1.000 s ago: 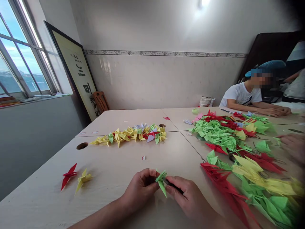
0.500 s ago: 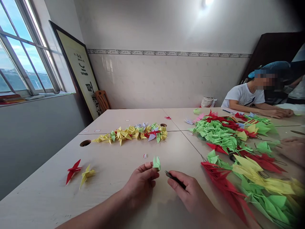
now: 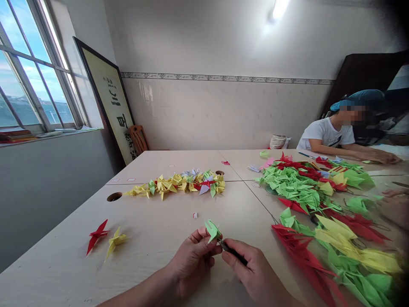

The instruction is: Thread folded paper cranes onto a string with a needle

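Observation:
Between the thumb and fingers of my left hand (image 3: 196, 256) is a small light-green origami piece (image 3: 212, 230), its pointed folds standing up. My right hand (image 3: 252, 266) is closed round dark tweezers (image 3: 234, 252), whose tip meets the lower edge of the green piece, close to my left fingertips. Whether the tip is inside a fold I cannot tell. To the left of my hands lie a red origami star (image 3: 97, 234) and a yellow origami star (image 3: 115, 242), side by side on the table.
A row of mostly yellow origami (image 3: 172, 183) lies ahead. Green origami (image 3: 290, 183) is heaped at right, with red strips (image 3: 303, 256) nearer me. A small paper scrap (image 3: 195, 215) and a table hole (image 3: 114, 196) are left of centre. A person (image 3: 329, 134) sits at far right.
The tweezers have come left and now touch the green origami piece, which has tilted in my left hand. My hands are closer together. The whole view has shifted slightly down.

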{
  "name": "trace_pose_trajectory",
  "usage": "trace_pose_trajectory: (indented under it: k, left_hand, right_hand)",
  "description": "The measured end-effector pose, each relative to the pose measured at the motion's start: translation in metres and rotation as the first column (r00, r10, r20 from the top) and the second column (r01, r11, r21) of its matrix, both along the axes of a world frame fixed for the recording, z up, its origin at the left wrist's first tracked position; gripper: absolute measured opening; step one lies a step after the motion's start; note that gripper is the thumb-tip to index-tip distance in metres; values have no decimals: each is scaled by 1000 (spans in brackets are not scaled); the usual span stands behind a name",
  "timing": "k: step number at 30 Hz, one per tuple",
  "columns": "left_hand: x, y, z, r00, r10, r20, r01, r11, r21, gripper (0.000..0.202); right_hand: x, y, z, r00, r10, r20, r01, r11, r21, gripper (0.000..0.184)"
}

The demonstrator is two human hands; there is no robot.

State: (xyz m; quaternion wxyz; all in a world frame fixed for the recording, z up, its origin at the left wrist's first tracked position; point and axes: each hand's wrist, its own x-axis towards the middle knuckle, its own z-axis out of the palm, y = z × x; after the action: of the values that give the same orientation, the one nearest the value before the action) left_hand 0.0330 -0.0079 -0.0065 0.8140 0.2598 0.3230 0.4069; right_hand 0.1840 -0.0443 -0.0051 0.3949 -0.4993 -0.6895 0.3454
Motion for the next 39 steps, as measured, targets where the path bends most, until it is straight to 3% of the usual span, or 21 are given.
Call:
trace_pose_trajectory:
  k: [12,15,17,20,23,25,27,30,33,36,39]
  left_hand:
    - [-3,0,0,998,-17,-67,21,998,59,32]
    - [-9,11,2,971,26,-239,38,966,257,28]
    - [-20,20,9,925,82,-372,100,889,446,24]
    - [-51,31,25,764,231,-602,283,719,635,13]
    - [-93,31,41,390,484,-783,528,579,621,15]
    - [-121,27,48,178,571,-801,622,566,541,19]
    - [-145,22,53,49,592,-804,674,575,464,22]
    - [-167,19,61,-47,573,-818,711,594,376,26]
    - [-177,33,73,-99,525,-845,692,647,320,28]
    - [-179,68,82,-178,589,-789,667,662,343,27]
    - [-180,117,80,-240,663,-709,609,671,422,32]
  right_hand:
    - [1,-4,-2,999,8,36,-8,1000,-4,26]
    - [4,-1,-10,998,-8,61,9,1000,-22,27]
    - [7,2,-14,998,3,57,-1,999,-34,29]
    - [10,5,-18,998,29,59,-25,998,-59,32]
    - [11,5,-19,996,22,84,-16,997,-76,34]
    - [12,5,-21,996,1,88,5,998,-68,33]
    - [12,5,-23,996,-20,83,25,998,-54,32]
    - [12,5,-25,997,-35,64,37,999,-38,32]
    - [12,5,-24,998,-29,61,30,999,-26,30]
    - [12,5,-20,995,-11,97,13,1000,-25,29]
    - [11,5,-17,990,11,142,-7,1000,-26,29]
